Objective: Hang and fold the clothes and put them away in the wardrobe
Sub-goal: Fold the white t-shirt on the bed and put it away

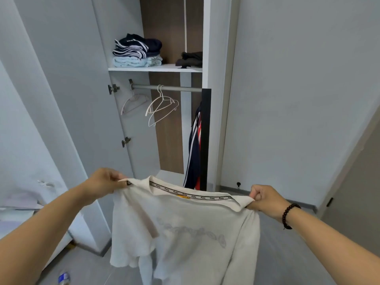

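Shirt: cream shirt (185,227), lower centre of the frame, held up by its two shoulders in front of the open wardrobe (207,58); the body hangs slack toward the floor, one short sleeve drooping at lower left.
Collar: neck tape with small repeated lettering runs across the top edge, facing the camera; a faint grey print shows on the cloth below.
Left hand: left hand (104,182), centre left, fingers curled, pinching the shirt's shoulder corner.
Right hand: right hand (265,199), centre right, fingers curled, pinching the other shoulder corner; dark bead bracelet (289,215) on that wrist.
Rail: grey rail (166,88), upper centre, under the shelf; two white hangers (162,105) hang on it empty, a beige hanger (134,101) to their left.
Hung clothes: navy striped jacket (194,147) at the rail's right end, partly hidden by a dark door edge.
Shelf: white shelf (154,68), upper centre; folded navy and pale blue clothes (137,51) on the left, a dark folded piece (190,59) on the right.
Step (judged): shirt spread out, not yet on a hanger or folded.
Risk 1: both hands are occupied, so reaching for a hanger means letting one corner go; the shirt would then swing and could trail on the floor.
Risk 2: the pinches are shallow at the cloth's edge; a tug could slip one free.
Risk 3: the hangers hang close together; pulling one may drag the other off the rail.
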{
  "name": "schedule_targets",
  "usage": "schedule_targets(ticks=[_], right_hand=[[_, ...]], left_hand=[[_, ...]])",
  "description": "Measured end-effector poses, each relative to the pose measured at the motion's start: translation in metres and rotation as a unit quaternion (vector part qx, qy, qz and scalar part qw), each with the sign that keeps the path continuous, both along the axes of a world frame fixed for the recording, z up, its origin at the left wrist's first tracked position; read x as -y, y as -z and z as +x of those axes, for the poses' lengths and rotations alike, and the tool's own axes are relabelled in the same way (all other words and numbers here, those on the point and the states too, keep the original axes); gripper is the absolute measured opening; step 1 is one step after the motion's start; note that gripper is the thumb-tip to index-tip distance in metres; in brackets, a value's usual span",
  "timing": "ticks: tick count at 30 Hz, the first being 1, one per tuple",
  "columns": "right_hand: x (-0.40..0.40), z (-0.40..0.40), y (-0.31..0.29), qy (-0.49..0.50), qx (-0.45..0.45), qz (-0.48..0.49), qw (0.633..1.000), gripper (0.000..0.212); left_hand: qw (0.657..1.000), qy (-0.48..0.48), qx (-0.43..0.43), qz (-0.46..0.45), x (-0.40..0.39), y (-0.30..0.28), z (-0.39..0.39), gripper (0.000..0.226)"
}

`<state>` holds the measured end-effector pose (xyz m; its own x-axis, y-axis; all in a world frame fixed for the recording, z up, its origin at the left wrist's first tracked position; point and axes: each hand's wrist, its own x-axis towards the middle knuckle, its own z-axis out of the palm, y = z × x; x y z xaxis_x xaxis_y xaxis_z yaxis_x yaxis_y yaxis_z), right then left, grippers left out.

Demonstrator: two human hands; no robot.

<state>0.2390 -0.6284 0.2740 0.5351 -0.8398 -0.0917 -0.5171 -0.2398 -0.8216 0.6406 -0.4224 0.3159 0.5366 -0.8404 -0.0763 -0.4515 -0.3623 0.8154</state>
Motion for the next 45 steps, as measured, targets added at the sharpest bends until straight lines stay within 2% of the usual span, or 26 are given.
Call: schedule_targets(ticks=[2,3,5,7,8,10,12,14,16,17,18,19,20,21,22,23,24,25,27,31,35,40,42,45], right_hand=[[-0.006,0.015,0.003,-0.017,-0.03,-0.023,0.999,0.025],[-0.009,0.023,0.007,-0.028,-0.052,-0.032,0.998,0.025],[-0.014,0.042,0.014,-0.056,-0.093,-0.062,0.992,0.018],[-0.012,0.061,0.013,-0.065,-0.131,-0.122,0.982,0.004],[-0.009,0.071,0.007,-0.051,-0.134,-0.149,0.978,0.01],[-0.001,0.091,-0.019,0.008,-0.08,-0.199,0.977,0.014],[0.005,0.103,-0.066,0.066,0.002,-0.26,0.963,0.012],[0.002,0.098,-0.107,0.103,0.104,-0.321,0.936,0.013],[-0.022,0.085,-0.109,0.133,0.239,-0.408,0.871,0.012],[-0.037,0.082,-0.088,0.142,0.245,-0.441,0.852,0.008],[-0.055,0.082,-0.051,0.142,0.196,-0.43,0.87,0.011],[-0.073,0.087,-0.013,0.086,0.097,-0.385,0.914,0.019],[-0.088,0.092,0.026,-0.014,-0.046,-0.26,0.965,0.02],[-0.098,0.095,0.061,-0.089,-0.151,-0.107,0.979,0.016],[-0.1,0.096,0.083,-0.101,-0.167,-0.018,0.981,0.021],[-0.092,0.096,0.095,-0.074,-0.126,0.004,0.989,0.028],[-0.078,0.099,0.094,-0.028,-0.075,0.003,0.997,0.032],[-0.065,0.103,0.088,-0.001,-0.043,-0.01,0.999,0.032],[-0.043,0.114,0.07,0.007,-0.021,-0.067,0.997,0.029],[-0.022,0.131,0.044,-0.004,0.031,-0.131,0.991,0.023],[-0.021,0.146,0.043,-0.03,0.073,-0.099,0.992,0.017],[-0.048,0.171,0.053,-0.081,0.093,-0.051,0.991,0.014],[-0.062,0.183,0.055,-0.091,0.102,-0.039,0.99,0.021],[-0.084,0.206,0.048,-0.137,0.086,-0.073,0.984,0.035]], left_hand=[[0.992,-0.01,0.108,0.071,-0.006,0.026,0.001,0.009],[0.985,-0.009,0.135,0.103,-0.008,0.04,-0.003,0.012],[0.985,-0.017,0.123,0.118,-0.008,0.063,-0.01,0.013],[0.99,-0.04,0.092,0.095,-0.004,0.069,-0.018,0.016],[0.992,-0.057,0.086,0.076,0.001,0.062,-0.022,0.018],[0.991,-0.108,0.085,0.011,0.015,0.03,-0.029,0.023],[0.977,-0.156,0.108,-0.097,0.023,-0.02,-0.035,0.026],[0.928,-0.185,0.202,-0.253,0.015,-0.065,-0.044,0.024],[0.831,-0.2,0.29,-0.43,-0.002,-0.07,-0.062,0.018],[0.8,-0.198,0.314,-0.472,-0.006,-0.05,-0.074,0.018],[0.818,-0.172,0.324,-0.444,-0.006,-0.015,-0.087,0.014],[0.87,-0.116,0.33,-0.347,-0.002,0.025,-0.101,0.014],[0.939,-0.021,0.3,-0.168,0.002,0.067,-0.118,0.018],[0.971,0.048,0.234,0.019,0.002,0.11,-0.13,0.025],[0.981,0.047,0.144,0.123,-0.001,0.141,-0.133,0.03],[0.99,-0.018,0.052,0.127,-0.007,0.158,-0.126,0.033],[0.989,-0.12,-0.032,0.082,-0.01,0.165,-0.112,0.035],[0.974,-0.211,-0.071,0.03,-0.015,0.16,-0.096,0.037],[0.963,-0.268,-0.016,-0.025,-0.026,0.144,-0.069,0.042],[0.954,-0.292,0.024,-0.071,-0.05,0.107,-0.049,0.042],[0.943,-0.311,0.071,-0.098,-0.084,0.099,-0.054,0.043],[0.919,-0.358,0.081,-0.142,-0.124,0.098,-0.065,0.047],[0.903,-0.388,0.071,-0.169,-0.142,0.1,-0.067,0.044],[0.871,-0.438,0.064,-0.215,-0.176,0.103,-0.06,0.044]])
